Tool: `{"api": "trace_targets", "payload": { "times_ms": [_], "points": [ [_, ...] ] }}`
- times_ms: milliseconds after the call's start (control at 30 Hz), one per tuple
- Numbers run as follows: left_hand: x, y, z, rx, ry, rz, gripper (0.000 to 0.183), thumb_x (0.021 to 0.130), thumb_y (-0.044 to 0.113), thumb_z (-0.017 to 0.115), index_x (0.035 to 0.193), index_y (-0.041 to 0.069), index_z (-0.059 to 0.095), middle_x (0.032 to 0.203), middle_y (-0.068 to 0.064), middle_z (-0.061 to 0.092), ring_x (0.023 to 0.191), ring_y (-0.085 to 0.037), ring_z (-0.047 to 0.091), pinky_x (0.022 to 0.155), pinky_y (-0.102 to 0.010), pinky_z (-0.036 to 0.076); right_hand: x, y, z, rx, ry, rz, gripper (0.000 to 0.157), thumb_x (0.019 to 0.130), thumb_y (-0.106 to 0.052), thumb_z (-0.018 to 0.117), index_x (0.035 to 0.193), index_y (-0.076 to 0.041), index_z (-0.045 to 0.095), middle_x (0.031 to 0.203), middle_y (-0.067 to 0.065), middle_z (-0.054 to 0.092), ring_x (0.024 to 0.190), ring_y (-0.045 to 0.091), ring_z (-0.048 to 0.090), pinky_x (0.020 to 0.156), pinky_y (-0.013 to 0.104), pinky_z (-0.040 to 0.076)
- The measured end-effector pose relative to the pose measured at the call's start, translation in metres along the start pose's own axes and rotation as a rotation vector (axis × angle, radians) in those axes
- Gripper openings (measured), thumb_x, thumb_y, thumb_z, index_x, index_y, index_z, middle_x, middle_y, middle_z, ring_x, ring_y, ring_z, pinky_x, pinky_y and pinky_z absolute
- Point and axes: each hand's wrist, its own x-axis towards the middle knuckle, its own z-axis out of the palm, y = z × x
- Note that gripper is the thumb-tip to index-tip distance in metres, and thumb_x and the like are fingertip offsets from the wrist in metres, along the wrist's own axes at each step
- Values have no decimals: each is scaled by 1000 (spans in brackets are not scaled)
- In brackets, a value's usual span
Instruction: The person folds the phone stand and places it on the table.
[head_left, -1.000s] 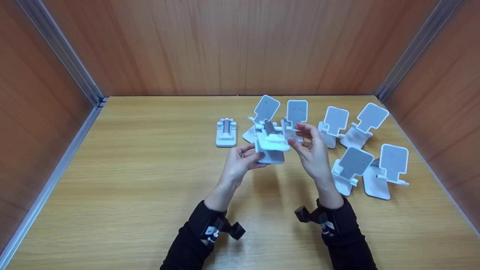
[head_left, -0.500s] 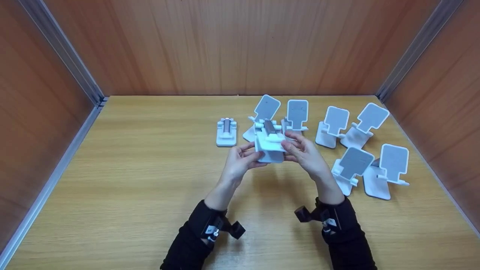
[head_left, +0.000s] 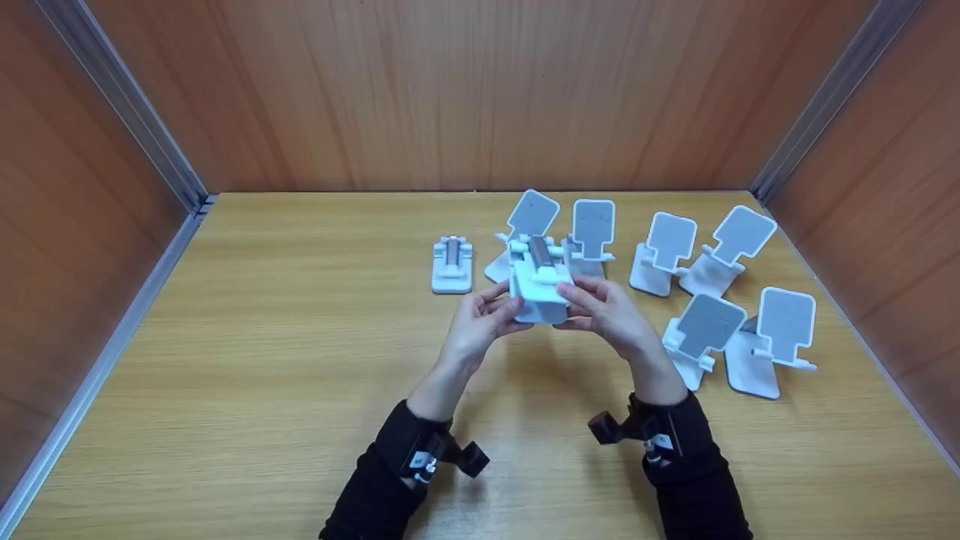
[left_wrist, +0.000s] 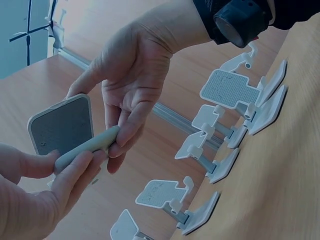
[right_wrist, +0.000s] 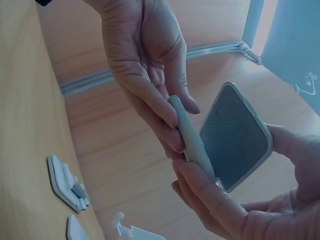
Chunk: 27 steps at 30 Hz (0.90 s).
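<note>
A white folding phone stand (head_left: pixel 538 289) is held above the table in both hands, partly unfolded. My left hand (head_left: pixel 486 319) pinches its base (left_wrist: pixel 87 147) along one side, thumb on one face and fingers on the other. From the other side my right hand (head_left: pixel 606 313) grips it, thumb on the edge of the tilting plate (right_wrist: pixel 236 137) and fingers at the base. A grey pad covers the plate's inner face, which angles away from the base in both wrist views. The right fingers hide part of the base's edge.
One folded phone stand (head_left: pixel 452 266) lies flat left of the hands. Several unfolded stands, such as a front one (head_left: pixel 784 330) and a back one (head_left: pixel 592 225), stand behind and to the right. Wooden panels (head_left: pixel 480 97) enclose the table (head_left: pixel 262 360) at the back and sides.
My right hand has moved left and down from beside the phone stand and now grips its right side. The left hand keeps its hold. The stands on the table have not moved.
</note>
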Motion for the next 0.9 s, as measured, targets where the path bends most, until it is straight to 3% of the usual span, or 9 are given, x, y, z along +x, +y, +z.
{"api": "trace_targets", "payload": {
  "times_ms": [167,267,500,900],
  "points": [
    [-2,6,5,-27,11,-27,43,98,21,30,125,-13,37,112,-28,54,93,-27,60,77,-33,52,1,1,-1,6,29,-3,52,91,-21,50,128,11,33,110,19,51,87,21,59,78,33,51],
    [-3,8,5,-18,-1,-34,45,97,25,35,125,-11,38,113,-26,54,93,-25,60,78,-33,51,2,2,0,-1,48,7,54,90,-23,51,129,11,33,112,21,49,89,22,58,79,34,51],
    [-2,8,3,-2,15,-59,60,88,17,54,132,-12,26,118,-25,51,98,-26,58,81,-33,50,3,3,2,-27,66,6,51,90,-22,51,128,9,36,107,18,52,86,20,58,77,33,52],
    [-1,1,1,-36,21,33,47,86,-4,48,127,-18,30,108,-32,53,87,-23,61,78,-34,51,7,9,5,2,78,-84,49,85,-4,56,125,15,34,100,16,59,78,13,61,68,29,54]
  ]
}}
